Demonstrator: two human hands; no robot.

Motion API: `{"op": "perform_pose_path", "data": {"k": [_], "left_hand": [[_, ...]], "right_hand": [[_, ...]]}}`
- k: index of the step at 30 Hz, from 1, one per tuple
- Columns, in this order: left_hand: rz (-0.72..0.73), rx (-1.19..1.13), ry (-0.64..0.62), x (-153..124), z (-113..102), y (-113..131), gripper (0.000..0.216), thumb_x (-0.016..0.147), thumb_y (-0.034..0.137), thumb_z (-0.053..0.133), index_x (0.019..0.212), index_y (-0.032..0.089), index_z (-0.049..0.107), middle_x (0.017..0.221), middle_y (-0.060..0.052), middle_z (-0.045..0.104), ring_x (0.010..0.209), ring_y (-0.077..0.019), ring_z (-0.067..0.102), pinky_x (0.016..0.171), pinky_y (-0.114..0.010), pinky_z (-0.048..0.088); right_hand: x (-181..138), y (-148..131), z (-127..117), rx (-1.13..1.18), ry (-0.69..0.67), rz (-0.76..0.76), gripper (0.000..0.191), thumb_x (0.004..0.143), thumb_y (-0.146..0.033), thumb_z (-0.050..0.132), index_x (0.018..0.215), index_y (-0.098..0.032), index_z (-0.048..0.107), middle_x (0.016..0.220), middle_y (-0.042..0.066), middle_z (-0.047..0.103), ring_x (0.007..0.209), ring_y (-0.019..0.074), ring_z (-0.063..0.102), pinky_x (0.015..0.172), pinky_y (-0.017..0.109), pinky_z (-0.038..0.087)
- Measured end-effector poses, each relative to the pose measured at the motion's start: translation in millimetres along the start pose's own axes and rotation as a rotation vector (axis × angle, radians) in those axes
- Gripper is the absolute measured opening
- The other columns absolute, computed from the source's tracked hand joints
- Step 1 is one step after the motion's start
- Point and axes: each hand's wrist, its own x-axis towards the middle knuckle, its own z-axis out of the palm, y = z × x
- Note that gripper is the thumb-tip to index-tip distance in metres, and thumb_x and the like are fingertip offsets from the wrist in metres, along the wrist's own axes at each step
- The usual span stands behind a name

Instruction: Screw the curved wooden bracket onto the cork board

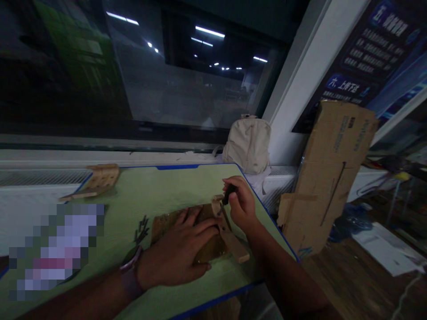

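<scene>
My right hand (243, 205) is wrapped round the black handle of a screwdriver (229, 194), its shaft slanting down to a wooden piece (235, 247). That piece is pale, with a curved far end and a dark hole near the middle. Fingers spread, my left hand (178, 251) lies flat on a brown sheet (160, 226) under the wood. Its fingertips reach the wood's left edge; whether they press on it I cannot tell. Several dark screws or bolts (142, 230) lie loose left of the sheet. The screwdriver's tip is too small to make out clearly.
The green tabletop (150, 182) has a blue edge. A wooden part with holes (105, 180) sits at its far left corner, near a pixelated object (63, 249). Beyond the far right corner stands a beige backpack (248, 144). Flattened cardboard (333, 178) leans at right.
</scene>
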Motion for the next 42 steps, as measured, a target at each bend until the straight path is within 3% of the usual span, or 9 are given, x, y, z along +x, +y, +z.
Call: {"op": "perform_pose_path", "data": {"k": [3,8,15,19,26,31,37,39,42], "left_hand": [[0.004,0.018,-0.009,0.8,-1.5,0.5,0.073,0.083,0.030,0.077,0.151,0.026,0.052,0.167,-0.007,0.044,0.158,-0.0498,0.022,0.126,-0.074,0.016],[-0.017,0.038,-0.035,1.0,-4.3,2.9,0.074,0.083,0.030,0.077,0.152,0.024,0.051,0.170,-0.006,0.040,0.159,-0.0483,0.021,0.127,-0.072,0.017],[-0.002,0.007,-0.017,-0.6,-3.4,3.0,0.070,0.083,0.028,0.077,0.149,0.023,0.054,0.167,-0.007,0.044,0.159,-0.0490,0.020,0.126,-0.075,0.015],[-0.014,0.008,-0.026,-0.5,-4.9,4.1,0.070,0.083,0.029,0.077,0.148,0.023,0.054,0.167,-0.007,0.045,0.158,-0.0494,0.021,0.126,-0.074,0.017],[0.002,0.037,-0.012,1.3,-4.4,3.7,0.074,0.082,0.036,0.081,0.150,0.022,0.053,0.166,-0.008,0.045,0.156,-0.0506,0.023,0.125,-0.074,0.020],[0.036,0.038,0.033,0.7,2.1,-1.9,0.073,0.084,0.044,0.082,0.148,0.022,0.053,0.167,-0.006,0.044,0.154,-0.0513,0.025,0.124,-0.074,0.020],[0.076,0.048,0.086,0.9,7.3,-6.7,0.071,0.085,0.053,0.080,0.144,0.024,0.053,0.160,-0.005,0.052,0.150,-0.0511,0.032,0.120,-0.077,0.025],[0.085,0.057,0.091,2.0,8.1,-7.8,0.074,0.084,0.054,0.080,0.145,0.023,0.052,0.159,-0.006,0.053,0.149,-0.0520,0.033,0.119,-0.078,0.026],[0.095,0.064,0.091,2.6,9.2,-9.5,0.077,0.084,0.057,0.079,0.146,0.022,0.051,0.159,-0.006,0.054,0.148,-0.0540,0.034,0.118,-0.080,0.025]], "right_hand": [[-5.5,-7.4,4.5,0.158,-0.113,0.082,0.044,0.107,-0.056,0.044,0.130,-0.028,0.070,0.110,0.010,0.075,0.096,0.0229,0.074,0.083,0.042,0.060],[-9.3,-10.2,8.3,0.313,-0.121,0.184,0.028,0.105,-0.043,0.058,0.124,-0.030,0.073,0.105,0.007,0.078,0.089,0.0188,0.078,0.081,0.037,0.063],[-0.2,2.0,-1.3,-0.171,0.040,-0.006,0.017,0.097,-0.029,0.068,0.111,-0.028,0.077,0.084,0.003,0.070,0.072,0.0167,0.066,0.067,0.033,0.056],[0.4,-1.8,-5.5,-0.234,0.027,-0.073,0.013,0.091,-0.032,0.074,0.102,-0.027,0.080,0.073,0.001,0.063,0.062,0.0165,0.056,0.058,0.032,0.049],[-5.5,-10.2,1.5,0.032,-0.150,-0.169,0.041,0.110,-0.035,0.042,0.144,-0.034,0.064,0.117,0.009,0.074,0.109,0.0244,0.072,0.091,0.044,0.061],[-8.8,-9.0,3.5,0.209,-0.148,0.016,0.036,0.108,-0.029,0.051,0.141,-0.036,0.064,0.114,0.006,0.077,0.093,0.0182,0.080,0.085,0.038,0.065],[-8.5,0.7,-4.5,-0.267,0.081,0.026,0.020,0.095,-0.027,0.073,0.115,-0.027,0.076,0.083,0.001,0.076,0.062,0.0144,0.072,0.062,0.028,0.061],[-7.1,1.0,-8.4,-0.389,0.057,-0.044,0.018,0.096,-0.028,0.072,0.112,-0.026,0.077,0.079,0.001,0.076,0.062,0.0149,0.071,0.063,0.028,0.059],[-6.5,0.0,-11.5,-0.267,-0.022,-0.093,0.030,0.104,-0.035,0.057,0.129,-0.027,0.073,0.092,0.005,0.080,0.081,0.0181,0.077,0.074,0.031,0.062]]}}
